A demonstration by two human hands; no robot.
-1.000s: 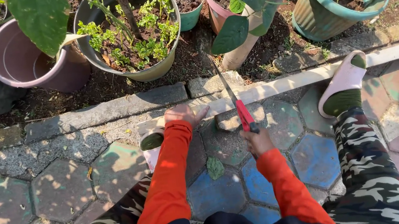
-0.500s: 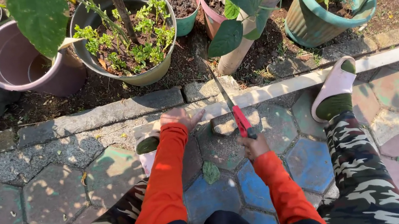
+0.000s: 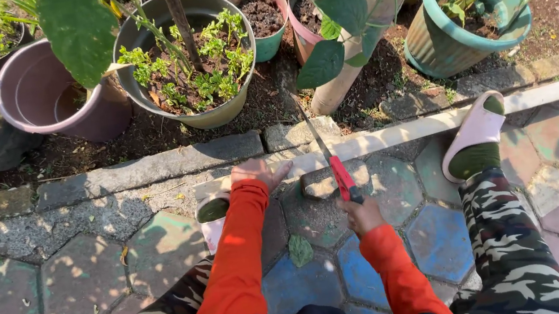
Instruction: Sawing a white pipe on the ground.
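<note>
Gripping the red handle of a hand saw [image 3: 343, 178], the right hand [image 3: 361, 215] has its grip pressed together around it, fingers wrapped tight. The thin blade runs up and away from the handle, slanting over a pale length of wood or bamboo [image 3: 393, 135] that lies along the stone kerb [image 3: 150, 169]. The blade's tip reaches toward the soil near a leaning pale stem [image 3: 376, 12].

The left hand [image 3: 258, 173] lies flat, fingers spread, pressing down on the same pale length just left of the blade. Nothing is pinched there; the palm simply bears on it.

Against the pictures of a second ago, the saw handle sits a little nearer the body and the blade has shifted along its slant, while the left hand has stayed on the same spot. That reads as a stroke of sawing in progress, with the cut not yet through, since the pale length looks whole on both sides of the blade.

Around them: a pink slipper [image 3: 474, 133] on the foot at right, camouflage trousers [image 3: 512, 255], a fallen leaf [image 3: 300, 250] on the coloured hexagonal paving [image 3: 78, 280], and beyond the kerb a grey pot [image 3: 215, 115], a purple pot [image 3: 38, 96] and a teal pot [image 3: 446, 46].
</note>
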